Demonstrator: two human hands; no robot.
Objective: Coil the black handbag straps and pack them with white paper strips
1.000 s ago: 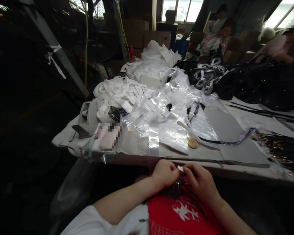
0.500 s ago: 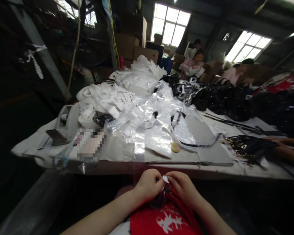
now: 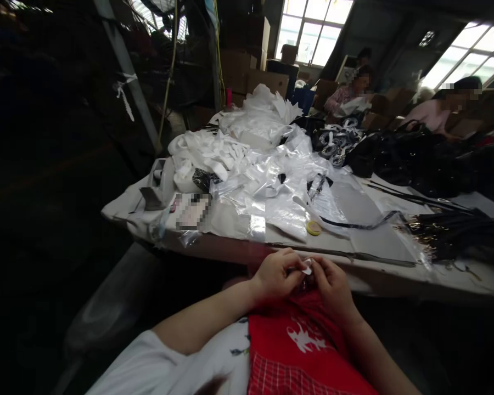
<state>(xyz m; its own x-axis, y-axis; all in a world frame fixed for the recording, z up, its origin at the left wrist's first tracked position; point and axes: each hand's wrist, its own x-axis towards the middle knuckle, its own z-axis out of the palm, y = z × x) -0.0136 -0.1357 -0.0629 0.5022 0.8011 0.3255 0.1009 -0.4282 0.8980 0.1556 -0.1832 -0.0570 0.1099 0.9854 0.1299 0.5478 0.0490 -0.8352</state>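
Observation:
Both my hands meet over my lap, just below the table's near edge (image 3: 354,280). My left hand (image 3: 276,274) is closed, its fingers pinched at a small white tag (image 3: 307,269). My right hand (image 3: 332,286) is closed too, pinching the same tag from the right. Under the hands lies a small dark item (image 3: 299,286) on the red cloth (image 3: 300,340) in my lap; I cannot make out what it is.
On the table lie clear plastic bags (image 3: 271,203), white strips (image 3: 206,153), a yellow tape roll (image 3: 313,227), a black strap (image 3: 354,224), black tassels (image 3: 453,233) and black bags (image 3: 415,159). Other people sit at the far right. Cardboard boxes (image 3: 267,82) stand behind.
My hands stay together on the white tag with only small finger shifts. The camera has swung about, so the table sits differently in view.

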